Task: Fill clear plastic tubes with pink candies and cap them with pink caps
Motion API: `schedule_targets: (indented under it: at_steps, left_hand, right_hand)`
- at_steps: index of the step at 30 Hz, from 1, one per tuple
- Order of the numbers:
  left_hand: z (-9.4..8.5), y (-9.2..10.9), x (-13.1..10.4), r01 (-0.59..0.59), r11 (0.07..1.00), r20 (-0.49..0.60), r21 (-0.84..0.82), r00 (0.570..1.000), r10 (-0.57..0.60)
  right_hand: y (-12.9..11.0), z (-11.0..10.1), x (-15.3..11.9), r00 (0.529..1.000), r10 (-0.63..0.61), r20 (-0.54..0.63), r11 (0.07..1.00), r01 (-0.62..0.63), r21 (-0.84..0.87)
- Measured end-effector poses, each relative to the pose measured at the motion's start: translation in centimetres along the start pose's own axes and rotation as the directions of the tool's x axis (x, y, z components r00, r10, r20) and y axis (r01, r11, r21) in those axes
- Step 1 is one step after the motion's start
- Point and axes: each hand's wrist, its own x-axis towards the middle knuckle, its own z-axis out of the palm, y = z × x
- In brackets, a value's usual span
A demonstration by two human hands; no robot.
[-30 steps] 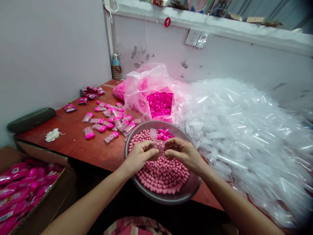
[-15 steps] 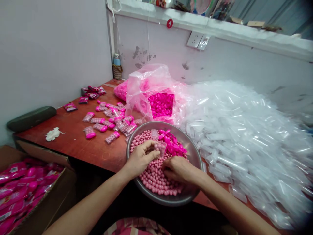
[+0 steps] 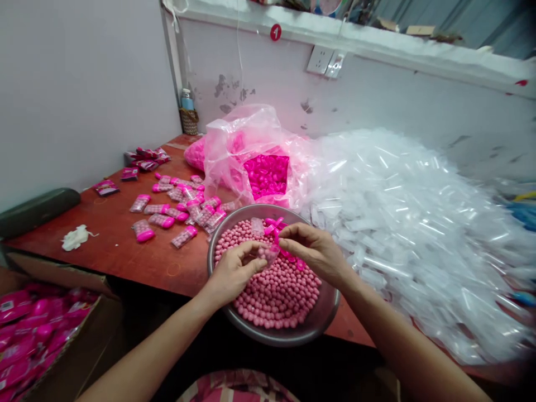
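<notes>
Pinched in the fingers of my left hand (image 3: 234, 273) is a small see-through plastic container (image 3: 269, 254) with pink beads in it, tilted over the bowl. My right hand (image 3: 314, 251) is closed close to the container's right end; what its fingertips hold, if anything, I cannot make out. Beneath both hands stands a round metal bowl (image 3: 329, 321), holding many pink beads (image 3: 268, 304). Bright pink plastic caps (image 3: 288, 257) lie on the beads at the bowl's far right, partly behind my right hand. Another see-through container (image 3: 257, 226) rests on the beads near the far rim.
Filled containers with pink caps (image 3: 184, 237) lie on the red table (image 3: 125, 248). Behind the bowl stands a plastic bag (image 3: 238, 128) of pink caps. A large heap of see-through containers (image 3: 410, 223) covers the right side. At lower left is a cardboard box (image 3: 84, 335) of pink packets.
My right hand has risen out of the beads to the container in my left hand. The whole view has shifted slightly, so things appear further left.
</notes>
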Motion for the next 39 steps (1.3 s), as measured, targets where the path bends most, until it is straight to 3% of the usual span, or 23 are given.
schedule_targets:
  at_steps: [2, 6, 9, 12, 16, 19, 21, 24, 26, 28, 29, 31, 34, 36, 39]
  left_hand:
    - [0.0, 0.1, 0.0, 0.028, 0.999, -0.032, -0.034, 0.999, -0.029]
    - [0.0, 0.2, 0.0, 0.065, 0.993, -0.071, -0.097, 0.995, -0.072]
    - [0.0, 0.1, 0.0, 0.087, 0.99, -0.06, -0.111, 0.994, -0.094]
    - [0.1, 0.2, 0.0, 0.098, 0.992, -0.061, -0.085, 0.993, -0.103]
    - [0.2, 0.3, -0.1, 0.087, 0.995, -0.05, -0.041, 0.995, -0.089]
    - [0.2, 0.3, -0.1, 0.082, 0.996, -0.049, -0.046, 0.995, -0.084]
    - [0.2, 0.3, -0.1, 0.074, 0.996, -0.055, -0.045, 0.996, -0.077]
    - [0.2, 0.4, -0.3, 0.063, 0.997, -0.068, -0.049, 0.995, -0.066]
    - [0.2, 0.5, -0.3, 0.071, 0.994, -0.057, -0.084, 0.995, -0.076]
    - [0.3, 0.6, -0.2, 0.094, 0.984, -0.026, -0.151, 0.995, -0.099]
    - [0.4, 0.6, -0.1, 0.11, 0.976, -0.012, -0.19, 0.993, -0.114]
    - [0.4, 0.7, 0.1, 0.134, 0.958, 0.005, -0.254, 0.991, -0.137]
    - [0.5, 0.6, 0.3, 0.143, 0.941, 0.018, -0.308, 0.989, -0.145]
    - [0.5, 0.5, 0.4, 0.137, 0.935, 0.012, -0.327, 0.99, -0.141]
    - [0.5, 0.6, 0.4, 0.142, 0.919, -0.007, -0.368, 0.988, -0.155]
  right_hand:
    - [0.2, -1.0, -0.3, 0.999, 0.029, 0.029, 0.999, -0.029, -0.015]
    - [1.7, -3.7, -1.5, 0.968, 0.09, 0.236, 0.977, -0.039, -0.212]
    - [3.4, -4.9, -2.2, 0.977, 0.059, 0.204, 0.861, 0.054, -0.506]
    - [4.7, -4.7, -2.5, 0.934, 0.069, 0.351, 0.632, 0.232, -0.74]
    - [5.7, -3.4, -2.0, 0.88, 0.091, 0.466, 0.402, 0.395, -0.826]
    - [6.5, -2.9, -1.2, 0.874, 0.088, 0.477, 0.351, 0.421, -0.836]
    - [6.9, -3.1, -0.7, 0.869, 0.076, 0.49, 0.387, 0.427, -0.817]
    - [6.7, -3.5, -0.4, 0.887, -0.024, 0.461, 0.625, 0.373, -0.686]
    - [6.0, -3.5, -0.4, 0.939, -0.058, 0.34, 0.837, 0.231, -0.495]
    - [5.2, -3.1, -0.5, 0.977, 0.016, 0.214, 0.973, 0.035, -0.23]
    - [4.8, -2.7, -0.5, 0.98, 0.081, 0.184, 0.995, -0.068, -0.079]
    - [4.3, -1.5, -0.5, 0.958, 0.203, 0.201, 0.941, -0.248, 0.23]
    - [3.7, 0.3, -0.3, 0.913, 0.299, 0.277, 0.743, -0.405, 0.532]
    - [3.4, 1.3, -0.3, 0.905, 0.311, 0.29, 0.677, -0.425, 0.601]
    - [3.0, 1.9, -0.6, 0.916, 0.285, 0.283, 0.687, -0.401, 0.606]
